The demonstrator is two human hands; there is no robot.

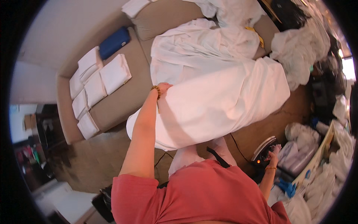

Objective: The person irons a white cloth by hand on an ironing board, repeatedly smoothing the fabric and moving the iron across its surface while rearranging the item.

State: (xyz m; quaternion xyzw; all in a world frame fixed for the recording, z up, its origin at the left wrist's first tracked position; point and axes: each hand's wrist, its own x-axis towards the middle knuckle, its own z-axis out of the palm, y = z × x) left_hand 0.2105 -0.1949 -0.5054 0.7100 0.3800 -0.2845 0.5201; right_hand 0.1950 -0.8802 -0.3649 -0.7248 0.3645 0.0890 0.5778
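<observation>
A large white cloth (201, 103) is draped over a long board in front of me, and its loose far part lies in folds. My left hand (165, 87), a beaded bracelet at its wrist, pinches the cloth near its left end, though some fingertips are hidden. Off to the right, away from the cloth, my right hand (274, 154) grips a clothes iron (263, 149). The iron is tilted, its pale soleplate turned outward, and an orange light glows on it. A dark cord runs from it along the floor.
Behind the board stands a beige sofa (120, 98) bearing several folded white cloths (115, 73) and a blue case (114, 42). Crumpled white fabric (237, 12) is heaped at its far end. Plastic-wrapped bundles (298, 151) and more white fabric (321, 184) crowd the right side.
</observation>
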